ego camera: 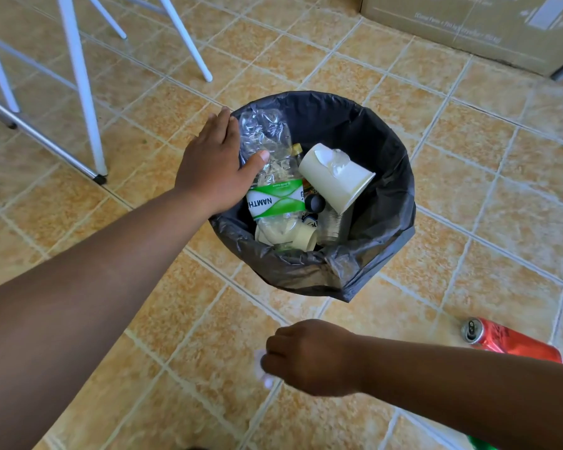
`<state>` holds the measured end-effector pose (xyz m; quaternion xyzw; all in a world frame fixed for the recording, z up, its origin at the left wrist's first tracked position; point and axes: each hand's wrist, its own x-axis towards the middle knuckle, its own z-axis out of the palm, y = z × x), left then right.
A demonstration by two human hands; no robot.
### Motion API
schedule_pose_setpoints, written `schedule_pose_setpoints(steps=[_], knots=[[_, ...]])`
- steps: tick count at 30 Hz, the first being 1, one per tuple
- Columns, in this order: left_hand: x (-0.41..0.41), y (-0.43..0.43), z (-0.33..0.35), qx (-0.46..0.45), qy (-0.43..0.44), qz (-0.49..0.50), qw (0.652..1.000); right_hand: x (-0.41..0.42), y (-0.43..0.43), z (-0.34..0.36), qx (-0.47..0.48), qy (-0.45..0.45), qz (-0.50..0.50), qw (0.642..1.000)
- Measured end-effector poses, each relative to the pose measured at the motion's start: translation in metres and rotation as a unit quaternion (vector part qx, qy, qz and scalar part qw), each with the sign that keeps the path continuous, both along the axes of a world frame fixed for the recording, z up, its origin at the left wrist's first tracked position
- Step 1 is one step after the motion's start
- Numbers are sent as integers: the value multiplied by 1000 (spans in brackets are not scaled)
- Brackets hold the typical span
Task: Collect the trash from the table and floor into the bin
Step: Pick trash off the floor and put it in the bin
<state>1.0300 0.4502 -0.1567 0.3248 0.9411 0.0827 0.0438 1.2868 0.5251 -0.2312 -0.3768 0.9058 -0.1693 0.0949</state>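
Round bin (394, 151) with a glossy, wrinkled black liner stands on the beige tiled floor (488, 196), open tile on every side. White metal legs (80, 79) upper left, well apart; cardboard box (462, 24) far upper right.

Left hand (215, 164) lies on the bin's left rim, fingers straight outside it, thumb inside touching a crushed clear bottle (273, 147) with a green label. Also inside:
- white paper cup (335, 180), tilted and dented
- ribbed clear plastic cup (337, 222)
- black cap (314, 203)

Right hand (309, 357) is low over the floor in front of the bin, fingers curled round a small whitish scrap (264, 368), too blurred to identify. Crumpled red can (514, 342) lies on its side on the floor, right of the bin, just beyond the right forearm.
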Motion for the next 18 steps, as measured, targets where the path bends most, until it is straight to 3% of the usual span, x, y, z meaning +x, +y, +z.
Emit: schedule_pose_setpoints(steps=[4, 7, 10, 14, 18], knots=[[-1, -1, -2, 13, -2, -3, 1000, -9, 11, 79, -204, 121, -96, 967], [-1, -1, -2, 17, -8, -3, 1000, -31, 44, 117, -252, 205, -201, 924], [-1, -1, -3, 28, -8, -7, 1000, -47, 76, 123, -188, 250, -286, 906], [1, -4, -4, 35, -12, -3, 999, -54, 104, 106, -80, 224, -315, 919], [0, -4, -3, 39, -23, -3, 999, -52, 120, 95, -75, 188, -326, 924]])
